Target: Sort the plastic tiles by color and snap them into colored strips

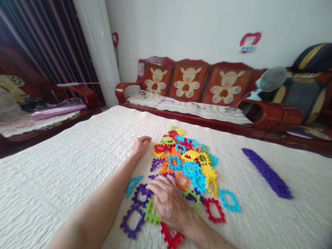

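Observation:
A heap of colourful plastic interlocking tiles with notched edges lies on the white quilted cover [64, 169]. My right hand [168, 199] reaches over the near side of the heap, its fingers closed on a purple interlocking tile [143, 189] that they partly hide. Just below are another purple frame tile [125, 221] and a green tile [150, 211]. Left of the heap, my left hand [141, 145] rests on the cover with its fingers curled in; nothing shows in them. Beside it is a yellow tile [155, 152] at the heap's edge.
A long row of purple tiles [267, 173] lies apart on the right. Single blue [237, 207] and red [223, 218] frame tiles lie at the heap's right edge. Behind the covered surface stand a wooden sofa [160, 107] with bear cushions and a small fan [273, 79].

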### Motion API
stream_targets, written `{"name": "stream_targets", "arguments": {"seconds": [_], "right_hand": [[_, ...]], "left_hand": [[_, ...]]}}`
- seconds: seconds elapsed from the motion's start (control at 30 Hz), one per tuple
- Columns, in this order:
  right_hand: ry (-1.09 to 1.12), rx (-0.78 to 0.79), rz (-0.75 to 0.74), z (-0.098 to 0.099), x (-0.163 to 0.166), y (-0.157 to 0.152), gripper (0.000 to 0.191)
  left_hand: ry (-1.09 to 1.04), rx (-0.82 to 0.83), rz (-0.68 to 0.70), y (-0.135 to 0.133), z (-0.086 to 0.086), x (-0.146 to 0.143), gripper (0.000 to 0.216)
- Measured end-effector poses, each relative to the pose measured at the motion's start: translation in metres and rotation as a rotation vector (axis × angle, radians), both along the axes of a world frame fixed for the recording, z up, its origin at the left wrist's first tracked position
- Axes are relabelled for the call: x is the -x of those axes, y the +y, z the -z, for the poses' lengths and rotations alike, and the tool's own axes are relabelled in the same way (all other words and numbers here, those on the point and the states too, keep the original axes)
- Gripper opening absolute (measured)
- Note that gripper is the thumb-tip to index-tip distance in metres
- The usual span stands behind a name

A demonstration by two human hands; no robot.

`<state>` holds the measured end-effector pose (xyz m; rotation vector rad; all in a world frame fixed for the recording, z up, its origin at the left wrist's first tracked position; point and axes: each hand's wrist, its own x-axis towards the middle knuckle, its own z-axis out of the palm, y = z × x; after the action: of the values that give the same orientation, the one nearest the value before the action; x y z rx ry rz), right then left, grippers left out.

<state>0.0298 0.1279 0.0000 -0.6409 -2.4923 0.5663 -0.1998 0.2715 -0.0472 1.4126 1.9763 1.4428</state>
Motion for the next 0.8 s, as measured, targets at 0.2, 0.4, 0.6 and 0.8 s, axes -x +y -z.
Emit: {"name": "stream_targets", "arguments": {"seconds": [0.2, 0.4, 0.6, 0.8], "right_hand": [[0.294, 0.120, 0.177, -0.017, -0.030, 0.016, 0.033], [0.201, 0.004, 0.716, -0.003, -0.160, 0.076, 0.038], [-0.061, -0.059, 0.962, 0.027, -0.243, 0.084, 0.033], [-0.271, -0.056, 1.155, 0.015, -0.219, 0.064, 0.040]], "left_hand": [[0.013, 0.017, 0.003, 0.004, 0.009, 0.007, 0.033], [0.040, 0.108, 0.004, 0.004, 0.011, 0.014, 0.035], [0.109, 0.174, 0.021, 0.004, 0.011, 0.024, 0.036], [0.129, 0.189, -0.026, -0.007, -0.010, 0.012, 0.035]]}}
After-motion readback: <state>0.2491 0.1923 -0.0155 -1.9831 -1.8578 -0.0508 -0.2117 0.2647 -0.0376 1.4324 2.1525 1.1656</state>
